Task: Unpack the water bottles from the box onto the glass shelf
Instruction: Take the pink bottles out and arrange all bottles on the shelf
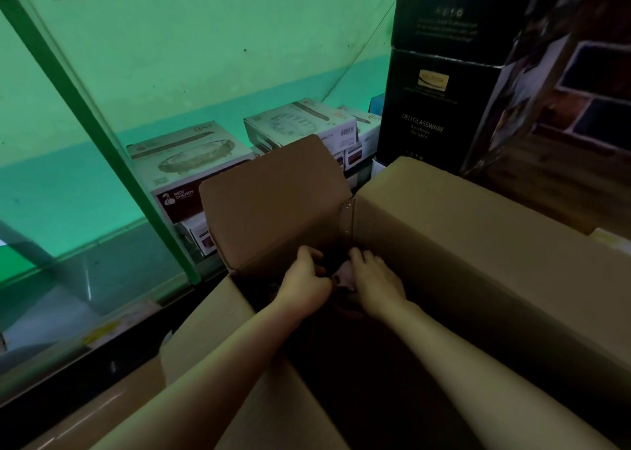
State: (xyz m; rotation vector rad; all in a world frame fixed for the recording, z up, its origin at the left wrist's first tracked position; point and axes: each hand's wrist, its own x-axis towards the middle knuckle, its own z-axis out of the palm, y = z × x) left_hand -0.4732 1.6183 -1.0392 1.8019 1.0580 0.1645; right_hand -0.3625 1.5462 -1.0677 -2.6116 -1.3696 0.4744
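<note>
While you lean over the open cardboard box [444, 231], both hands are down at its far inner corner. Your left hand [307, 280] has its fingers curled; what it grips is lost in the dark. Your right hand [375, 280] curls over a pale pinkish item [344, 275], likely a water bottle, though too dim to be sure. Left of the box stands the glass shelf [85, 272], with boxed glassware [191, 162] behind the box's raised flap [273, 197].
</note>
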